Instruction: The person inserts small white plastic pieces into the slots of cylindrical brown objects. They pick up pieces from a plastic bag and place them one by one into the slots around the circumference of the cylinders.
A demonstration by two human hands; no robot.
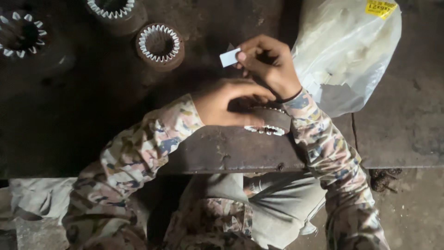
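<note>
fingers of the right hand (268, 62) pinch a small white slip (230, 57) between thumb and fingertips, holding it up just above the left hand. left hand (229, 102) lies palm down, fingers pressed together and curled over a dark metal gear (270, 122), covering most of it; only the gear's right part and a row of pale teeth along its lower edge show, just beside the right wrist. both sleeves are a patterned camouflage cloth.

gear sits near the front edge of a dark, worn metal surface (231, 153). just right of the right hand lies a crumpled clear plastic bag (347, 51) with a yellow label at its top corner. well apart, toward the upper left, stand three more toothed gear rings: one (160, 45) nearest the hands, one (113, 11) cut off by the top edge, and one (22, 34) at the far left.

below the surface edge the person's lap shows, with grey cloth, and a dusty concrete floor (416, 213) to the right.
</note>
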